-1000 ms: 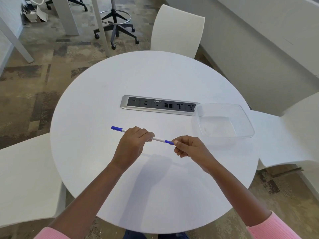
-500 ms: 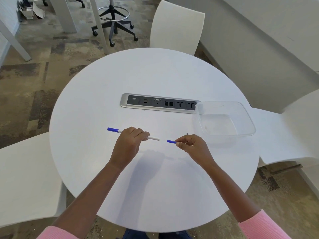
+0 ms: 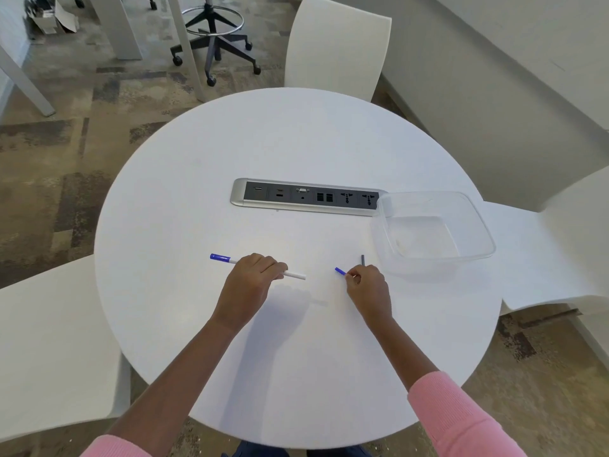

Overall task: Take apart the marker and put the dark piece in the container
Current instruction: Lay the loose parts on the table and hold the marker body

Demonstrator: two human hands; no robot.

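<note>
My left hand [image 3: 252, 281] grips the white marker barrel [image 3: 295, 275], whose blue capped end [image 3: 220, 257] sticks out to the left and whose right end is bare. My right hand [image 3: 365, 285] pinches the pulled-off piece: a small blue end [image 3: 340, 271] points left from the fingers, and a thin dark grey stick [image 3: 362, 259] pokes up above the knuckles. The two hands are apart, with a gap between barrel and blue piece. The clear plastic container [image 3: 484, 225] stands on the table just right of my right hand, with nothing in it.
A silver and black socket strip [image 3: 306, 196] is set in the middle of the round white table [image 3: 296, 143], touching the container's far left corner. White chairs stand at the far side [image 3: 336, 47], left [image 3: 49, 341] and right [image 3: 560, 245]. A rolling stool [image 3: 214, 37] is on the carpet beyond.
The marker was whole between both hands a second ago. Its right end has come off, and my right hand has moved it right toward the container while my left keeps the barrel.
</note>
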